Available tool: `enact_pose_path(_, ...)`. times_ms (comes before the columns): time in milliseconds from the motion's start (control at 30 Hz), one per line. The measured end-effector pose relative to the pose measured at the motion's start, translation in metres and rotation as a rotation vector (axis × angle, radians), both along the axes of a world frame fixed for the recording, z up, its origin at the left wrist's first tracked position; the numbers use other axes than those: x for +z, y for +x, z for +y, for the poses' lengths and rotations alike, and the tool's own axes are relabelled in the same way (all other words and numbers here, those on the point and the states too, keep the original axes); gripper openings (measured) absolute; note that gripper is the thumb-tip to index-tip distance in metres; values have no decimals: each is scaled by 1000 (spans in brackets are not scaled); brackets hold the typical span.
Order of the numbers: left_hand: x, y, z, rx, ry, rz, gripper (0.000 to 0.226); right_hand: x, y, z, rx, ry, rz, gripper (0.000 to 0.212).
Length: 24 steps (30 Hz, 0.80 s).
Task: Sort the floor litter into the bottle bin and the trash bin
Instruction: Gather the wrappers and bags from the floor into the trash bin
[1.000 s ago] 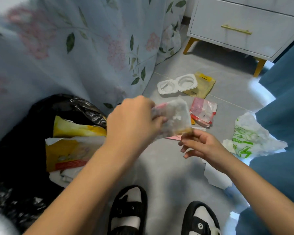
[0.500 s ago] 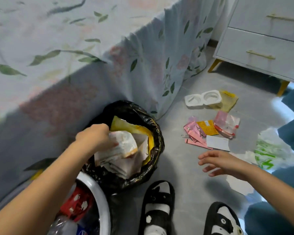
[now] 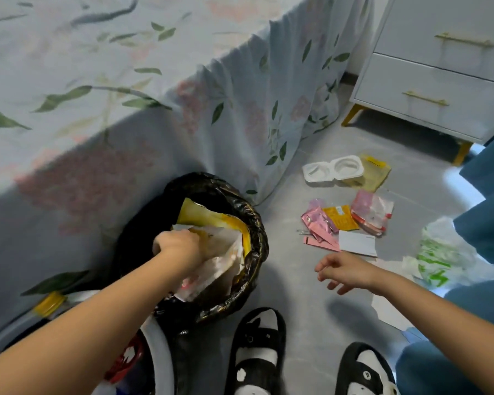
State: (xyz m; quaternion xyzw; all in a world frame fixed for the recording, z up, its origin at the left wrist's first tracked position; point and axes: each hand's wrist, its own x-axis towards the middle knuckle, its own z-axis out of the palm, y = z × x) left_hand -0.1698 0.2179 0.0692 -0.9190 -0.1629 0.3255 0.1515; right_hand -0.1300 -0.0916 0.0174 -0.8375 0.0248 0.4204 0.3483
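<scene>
My left hand (image 3: 176,245) is down inside the black-lined trash bin (image 3: 258,235), fingers curled on a clear wrapper (image 3: 211,266) that lies on yellow and white packaging. My right hand (image 3: 345,270) hovers above the floor, empty, with its fingers loosely spread. Just beyond it lie a white card (image 3: 358,243), pink wrappers (image 3: 318,223), an orange sachet (image 3: 341,218) and a clear red-trimmed bag (image 3: 372,209). Farther back are a white plastic tray (image 3: 332,169) and a yellow pouch (image 3: 377,169). The white-rimmed bottle bin (image 3: 160,346) sits at the bottom left, partly hidden by my forearm.
A floral bedsheet (image 3: 240,115) hangs to the floor behind the trash bin. A white nightstand (image 3: 428,89) stands at the back right and blue fabric (image 3: 491,229) at the right. A green-printed plastic bag (image 3: 439,252) and torn paper (image 3: 388,309) lie by my sandalled feet (image 3: 257,352).
My left hand carried the clear wrapper from above the floor over to the trash bin and pushed it down inside. My right hand let go of it and stayed hovering, empty.
</scene>
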Motion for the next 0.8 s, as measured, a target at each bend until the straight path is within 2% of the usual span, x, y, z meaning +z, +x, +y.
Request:
enact_pose_path(167, 73, 37, -51, -256, -118, -519, 12, -10, 0, -17, -18, -22, 1, 12)
enact_pose_path(267, 86, 60, -97, -334, -251, -628, 12, -21, 7, -30, 0, -66, -21, 12)
enact_pose_path(367, 74, 77, -143, -359, -372, -569, 26, -35, 20, -42, 57, -133, -67, 14)
enact_pose_path(467, 41, 90, -177, -379, -432, -465, 28, -58, 36, -57, 122, -197, -150, 24)
enact_pose_path(567, 6, 95, -194, -380, -464, -384, 28, -88, 53, -71, 32, -184, -215, 21)
enact_pose_path(700, -44, 94, -207, -364, -493, -257, 32, -123, 77, -95, -100, -219, -420, 22)
enact_pose_path(800, -75, 91, -216, -337, -503, -138, 35, -135, 95, -110, -171, -200, -459, 25)
